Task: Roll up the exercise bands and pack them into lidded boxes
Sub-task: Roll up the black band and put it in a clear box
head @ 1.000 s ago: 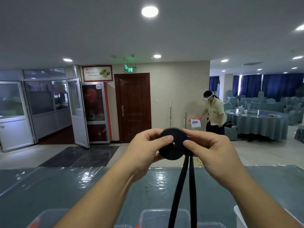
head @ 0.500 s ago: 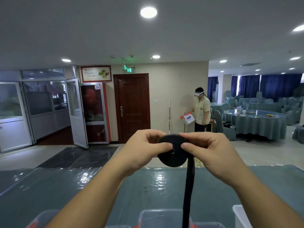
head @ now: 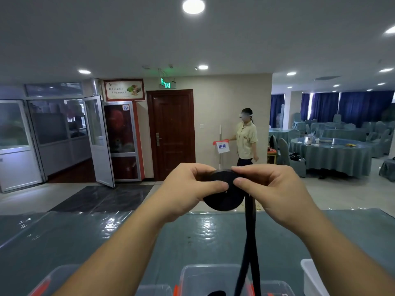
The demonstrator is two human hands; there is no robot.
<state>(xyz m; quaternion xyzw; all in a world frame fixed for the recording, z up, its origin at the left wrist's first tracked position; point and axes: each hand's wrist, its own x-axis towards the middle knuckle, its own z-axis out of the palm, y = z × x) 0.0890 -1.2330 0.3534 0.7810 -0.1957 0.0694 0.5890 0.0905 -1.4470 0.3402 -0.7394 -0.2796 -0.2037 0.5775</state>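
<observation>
Rolling step, seemingly midway: left hand and right hand pinch the black coiled rubber exercise band; its tail hangs toward six o'clock; next, wind that slack in.

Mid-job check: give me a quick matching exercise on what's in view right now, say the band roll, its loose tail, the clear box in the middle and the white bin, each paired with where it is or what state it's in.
Things:
1. black band roll
2. loose tail
3. clear box
4. white bin

Places or states:
A. at the bottom right edge of the view
B. pinched between the left hand and the right hand, held up above the table
C. hangs straight down from the roll
D. lidless, right under the hanging strap

Pairs: 1-B, 2-C, 3-D, 4-A
</observation>
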